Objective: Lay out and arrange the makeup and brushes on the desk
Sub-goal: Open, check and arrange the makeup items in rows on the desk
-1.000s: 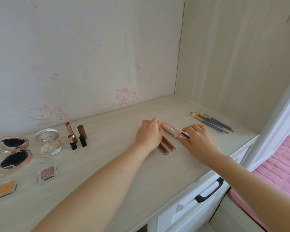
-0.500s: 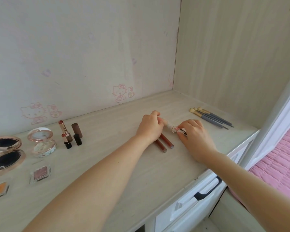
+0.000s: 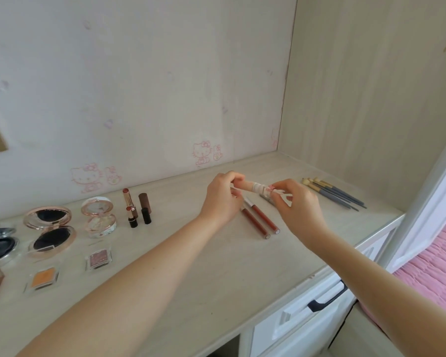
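A peach concealer tube [image 3: 252, 187] is held just above the desk [image 3: 216, 266]. My left hand [image 3: 223, 199] pinches its left end and my right hand [image 3: 298, 204] pinches its cap end. Two slim red-brown lip gloss tubes [image 3: 259, 219] lie side by side on the desk below my hands. Several blue-handled brushes [image 3: 335, 193] lie in a row to the right. Lipsticks [image 3: 137, 206] stand left of centre, with open compacts [image 3: 49, 231] and small eyeshadow pans [image 3: 98, 258] further left.
The desk sits in a corner of pale wood walls with pink cat stickers [image 3: 204, 152]. A white drawer with a black handle [image 3: 327, 297] is under the desk's front edge. A pink bed cover [image 3: 433, 266] lies at the right.
Both hands have lifted the concealer tube off the desk, uncovering the two lip gloss tubes. The camera has tilted so more of the left-hand makeup shows.
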A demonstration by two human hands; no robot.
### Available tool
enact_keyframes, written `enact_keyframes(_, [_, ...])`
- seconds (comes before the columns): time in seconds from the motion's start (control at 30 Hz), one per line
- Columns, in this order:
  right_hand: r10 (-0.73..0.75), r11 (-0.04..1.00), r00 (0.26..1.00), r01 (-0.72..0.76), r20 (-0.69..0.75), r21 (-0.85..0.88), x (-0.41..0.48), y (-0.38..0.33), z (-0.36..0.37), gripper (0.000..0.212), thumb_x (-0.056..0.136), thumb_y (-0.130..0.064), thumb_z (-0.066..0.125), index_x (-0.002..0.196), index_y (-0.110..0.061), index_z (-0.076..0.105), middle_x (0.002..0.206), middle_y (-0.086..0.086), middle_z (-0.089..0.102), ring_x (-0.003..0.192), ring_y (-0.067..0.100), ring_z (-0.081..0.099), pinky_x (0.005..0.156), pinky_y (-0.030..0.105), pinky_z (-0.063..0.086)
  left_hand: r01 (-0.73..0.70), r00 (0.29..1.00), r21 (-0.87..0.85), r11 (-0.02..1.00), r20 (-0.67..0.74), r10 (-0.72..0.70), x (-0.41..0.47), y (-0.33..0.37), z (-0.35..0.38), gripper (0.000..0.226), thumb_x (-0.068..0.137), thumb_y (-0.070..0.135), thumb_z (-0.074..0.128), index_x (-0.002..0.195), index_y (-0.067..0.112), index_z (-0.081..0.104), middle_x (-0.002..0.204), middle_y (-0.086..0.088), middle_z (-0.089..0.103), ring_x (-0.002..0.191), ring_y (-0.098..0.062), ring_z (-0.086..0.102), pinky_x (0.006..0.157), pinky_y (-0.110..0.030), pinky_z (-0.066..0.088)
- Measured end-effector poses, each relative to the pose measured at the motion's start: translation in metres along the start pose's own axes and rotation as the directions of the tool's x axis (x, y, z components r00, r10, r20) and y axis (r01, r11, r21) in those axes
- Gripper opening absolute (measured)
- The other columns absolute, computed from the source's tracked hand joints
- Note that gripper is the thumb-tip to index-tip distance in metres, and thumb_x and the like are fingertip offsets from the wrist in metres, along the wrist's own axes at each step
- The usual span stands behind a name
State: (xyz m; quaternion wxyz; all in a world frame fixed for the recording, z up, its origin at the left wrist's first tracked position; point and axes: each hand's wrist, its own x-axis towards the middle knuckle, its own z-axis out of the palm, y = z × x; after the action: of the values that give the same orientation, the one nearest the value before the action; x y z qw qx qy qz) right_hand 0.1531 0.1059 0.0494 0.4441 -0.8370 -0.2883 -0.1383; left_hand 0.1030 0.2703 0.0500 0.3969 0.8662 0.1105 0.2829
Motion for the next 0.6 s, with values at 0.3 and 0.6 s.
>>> enact_keyframes(0.3, [0.063, 0.955, 0.996, -0.076, 0.055, 0.285, -0.01, -0.064, 0.012, 0.004, 0.087, -0.023, 0.063, 0.088, -0.025, 0.066, 0.085, -0.013, 0.07, 0.085, 0.002, 0.065, 0.076, 0.022, 0.05, 0.12, 0.991, -0.117, 0.986, -0.037, -0.125, -0.053, -0.012, -0.066, 0.022, 0.077, 0.012, 0.075, 0.089, 0.026, 0.063, 0.103, 0.007, 0.061, 0.072, -0.005, 0.063, 0.058, -0.006, 0.042])
enact_keyframes(0.6, [0.027, 0.877, 0.955, -0.164, 0.295, 0.452, -0.036, -0.129, 0.04, 0.014, 0.088, -0.034, 0.064, 0.092, -0.022, 0.067, 0.087, 0.005, 0.069, 0.077, 0.023, 0.063, 0.076, 0.044, 0.054, 0.243, 0.97, -0.389, 0.889, 0.09, -0.226, -0.115, -0.019, -0.128, 0.016, 0.086, 0.011, 0.069, 0.101, 0.008, 0.066, 0.094, -0.006, 0.068, 0.073, -0.02, 0.07, 0.076, -0.031, 0.059])
